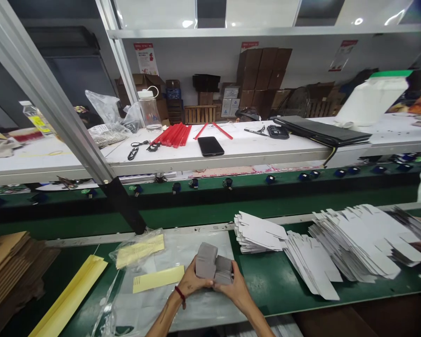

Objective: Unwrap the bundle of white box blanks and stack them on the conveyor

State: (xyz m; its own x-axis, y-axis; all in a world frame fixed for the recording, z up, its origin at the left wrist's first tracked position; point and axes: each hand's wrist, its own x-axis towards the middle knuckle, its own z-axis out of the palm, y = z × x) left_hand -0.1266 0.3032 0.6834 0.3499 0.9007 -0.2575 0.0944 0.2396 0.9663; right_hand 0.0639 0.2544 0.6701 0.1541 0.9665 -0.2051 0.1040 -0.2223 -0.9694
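My left hand (192, 280) is closed round a grey block with rounded corners (206, 260). In my right hand (235, 289) is a grey stack of thin pieces (223, 269), which touches the block. Both hands meet low at the front, thumbs close together, above a clear plastic sheet (182, 309) on the green bench. Left of them lies a yellow label strip (158, 279). Behind it, more yellow strips (140, 250) sit in a clear bag. What kind of item the grey pieces are cannot be made out.
Flat white cartons (358, 238) lie in piles to the right. At left are a long yellow folded strip (70, 295) and stacked brown cardboard (7, 276). Beyond runs a green conveyor (196, 210) with several small dark items. A metal post (66, 103) slants down at left.
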